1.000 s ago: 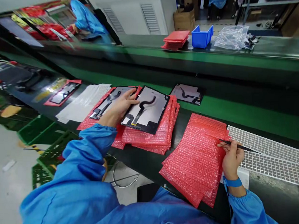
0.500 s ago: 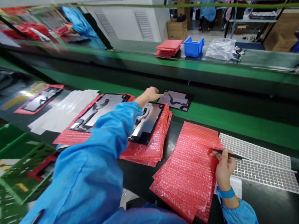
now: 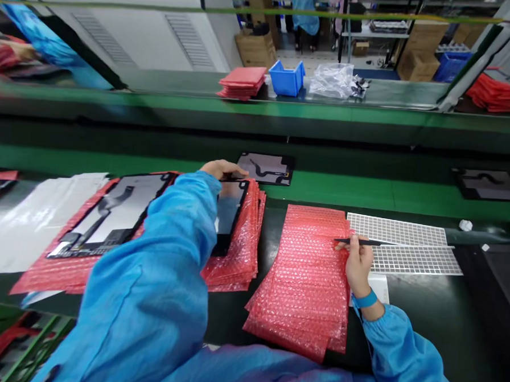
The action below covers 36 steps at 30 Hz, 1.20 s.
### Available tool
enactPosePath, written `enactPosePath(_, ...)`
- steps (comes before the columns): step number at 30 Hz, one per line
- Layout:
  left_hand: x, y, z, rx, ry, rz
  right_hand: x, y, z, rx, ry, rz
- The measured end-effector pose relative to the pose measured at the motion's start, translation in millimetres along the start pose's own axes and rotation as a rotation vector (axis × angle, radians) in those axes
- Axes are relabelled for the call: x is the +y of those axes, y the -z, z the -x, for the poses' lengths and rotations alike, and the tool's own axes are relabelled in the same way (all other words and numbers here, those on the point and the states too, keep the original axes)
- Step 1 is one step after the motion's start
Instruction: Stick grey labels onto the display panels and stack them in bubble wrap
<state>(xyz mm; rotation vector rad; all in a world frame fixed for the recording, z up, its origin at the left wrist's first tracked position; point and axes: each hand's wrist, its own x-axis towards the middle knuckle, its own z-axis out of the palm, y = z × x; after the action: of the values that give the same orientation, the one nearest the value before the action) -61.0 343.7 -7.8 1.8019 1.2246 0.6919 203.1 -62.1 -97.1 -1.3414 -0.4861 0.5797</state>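
My left hand [image 3: 222,169] reaches forward over a stack of red bubble bags [image 3: 240,241] and touches the near left edge of a dark screen panel [image 3: 268,169] lying on the green belt. My blue sleeve hides most of another panel [image 3: 230,212] that lies on that stack. My right hand [image 3: 357,263] rests on the right edge of a second stack of red bubble bags [image 3: 308,273] and holds thin black tweezers [image 3: 366,242] pointing right over a white gridded label sheet [image 3: 401,244]. A third panel [image 3: 112,212] lies on red bags at the left.
Another panel [image 3: 490,185] lies on the belt at far right. A far bench carries red bags [image 3: 242,81], a blue bin [image 3: 286,78] and clear plastic [image 3: 334,80]. White sheets [image 3: 31,219] lie at the left. A person in blue [image 3: 49,43] works at far left.
My left hand left the panel on the stack and reached forward to the panel on the belt. The view swung right. My right hand kept the tweezers by the bags.
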Motion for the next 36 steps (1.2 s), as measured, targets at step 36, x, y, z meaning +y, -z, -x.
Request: enactPosePath(36,94,-253.2,308,-0.519,-0.740,-0.403,-39,107,-60,-0.370,-0.129,0.316)
